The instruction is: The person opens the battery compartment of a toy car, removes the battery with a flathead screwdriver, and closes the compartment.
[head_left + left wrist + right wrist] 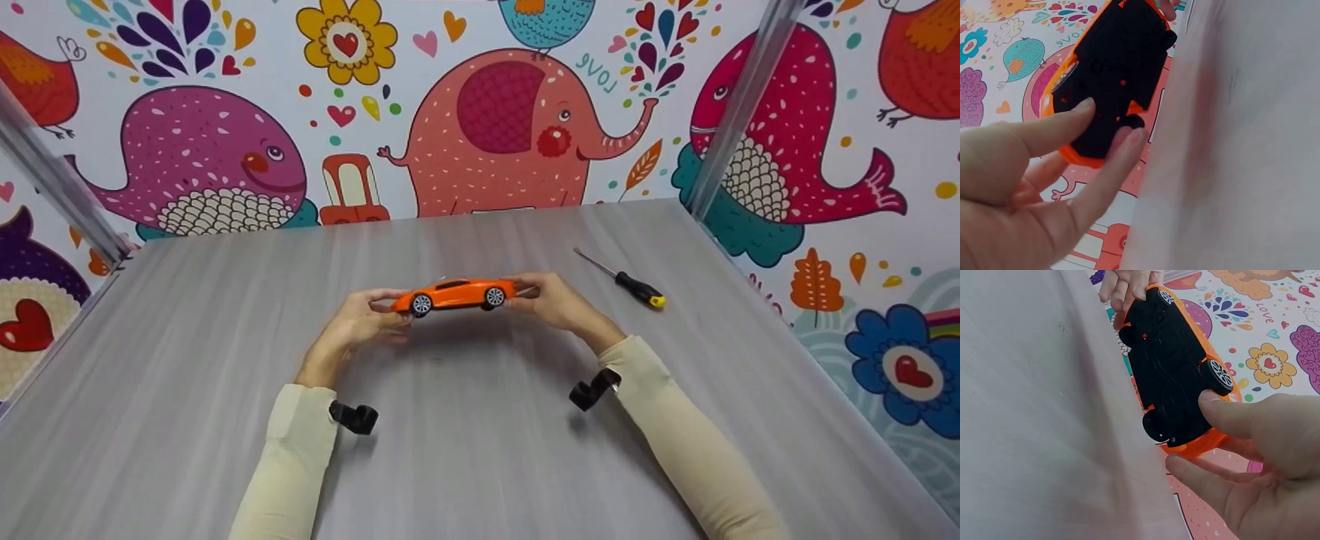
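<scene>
An orange toy car (454, 295) is held up off the table between both hands, side-on in the head view. The left hand (356, 326) grips one end, its thumb lying on the black underside (1112, 67) in the left wrist view. At the other end the right hand (559, 301) pinches the body. In the right wrist view its thumb (1224, 413) presses the underside beside a wheel (1220, 377) with silver spokes. Both wrist views show the flat black base of the car; its roof is hidden there.
On the grey table (465, 442), beyond the right hand, lies a screwdriver (637, 291) with a black and yellow handle. Walls printed with cartoon animals (502, 142) stand behind the table and at its sides. Metal posts (739, 120) rise at the back corners.
</scene>
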`<state>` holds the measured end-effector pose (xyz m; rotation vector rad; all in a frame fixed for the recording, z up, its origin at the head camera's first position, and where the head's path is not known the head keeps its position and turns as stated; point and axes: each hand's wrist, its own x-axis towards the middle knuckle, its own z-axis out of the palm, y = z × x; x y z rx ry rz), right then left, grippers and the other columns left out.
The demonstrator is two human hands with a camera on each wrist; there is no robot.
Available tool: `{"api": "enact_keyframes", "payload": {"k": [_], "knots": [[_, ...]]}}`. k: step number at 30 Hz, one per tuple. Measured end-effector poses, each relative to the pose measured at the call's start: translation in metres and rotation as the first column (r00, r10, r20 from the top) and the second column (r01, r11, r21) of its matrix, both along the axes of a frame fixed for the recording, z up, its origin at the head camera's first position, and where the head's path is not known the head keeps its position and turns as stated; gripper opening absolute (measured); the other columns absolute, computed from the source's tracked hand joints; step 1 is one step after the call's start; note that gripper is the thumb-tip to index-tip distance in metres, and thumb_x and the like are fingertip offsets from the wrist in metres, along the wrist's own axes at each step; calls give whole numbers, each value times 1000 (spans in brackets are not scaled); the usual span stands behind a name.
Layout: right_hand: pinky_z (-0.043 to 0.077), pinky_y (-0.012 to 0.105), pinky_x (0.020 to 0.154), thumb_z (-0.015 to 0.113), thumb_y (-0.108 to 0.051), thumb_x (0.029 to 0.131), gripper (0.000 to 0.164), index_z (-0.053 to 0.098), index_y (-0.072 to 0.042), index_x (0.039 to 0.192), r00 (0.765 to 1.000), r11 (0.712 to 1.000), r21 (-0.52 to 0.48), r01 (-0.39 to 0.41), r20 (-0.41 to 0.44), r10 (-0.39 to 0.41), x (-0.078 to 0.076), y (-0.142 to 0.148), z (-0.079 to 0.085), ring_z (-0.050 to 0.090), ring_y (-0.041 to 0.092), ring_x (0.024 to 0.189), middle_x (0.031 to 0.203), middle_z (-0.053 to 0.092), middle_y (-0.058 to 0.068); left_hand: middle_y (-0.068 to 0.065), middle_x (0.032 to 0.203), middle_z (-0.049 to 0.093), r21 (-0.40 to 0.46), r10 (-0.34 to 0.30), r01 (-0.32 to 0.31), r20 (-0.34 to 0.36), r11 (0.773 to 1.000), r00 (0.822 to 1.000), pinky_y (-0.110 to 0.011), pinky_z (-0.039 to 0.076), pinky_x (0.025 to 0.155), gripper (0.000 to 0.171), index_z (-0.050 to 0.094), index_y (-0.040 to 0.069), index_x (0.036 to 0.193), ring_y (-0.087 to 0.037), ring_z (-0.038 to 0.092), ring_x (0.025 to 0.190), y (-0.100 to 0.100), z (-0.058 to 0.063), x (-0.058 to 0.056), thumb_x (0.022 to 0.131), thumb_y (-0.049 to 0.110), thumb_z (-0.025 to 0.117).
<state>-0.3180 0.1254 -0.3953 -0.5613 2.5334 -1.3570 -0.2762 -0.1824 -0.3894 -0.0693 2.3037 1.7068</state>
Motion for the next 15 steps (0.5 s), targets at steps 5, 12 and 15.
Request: {"api": "enact_keyframes", "payload": {"k": [5,12,15], "knots": [[54,49,98,67,-12,95,40,62,-2,134,998,999,-38,-20,57,22,3,-1,-1,66,36,116,127,67,23,-33,128,62,5,17,-17,11,1000,1000,-40,61,84,50,53,-3,142,-29,73,97,-1,-6,-1,94,3,67],[58,44,89,68,-16,95,38,66,-5,131,996,999,-45,-20,84,23,6,3,-1,68,26,100,121,69,20,-30,124,66,2,52,-52,8,999,999,-37,61,81,46,57,-2,137,-20,74,90,0,-8,-4,94,11,69],[59,44,88,69,-18,95,37,67,-6,131,996,999,-37,-20,91,23,6,2,-2,69,27,98,119,69,19,-29,125,66,13,65,-65,16,998,998,-38,61,83,46,57,-2,137,-22,74,94,-1,-9,-4,95,14,68]]}}
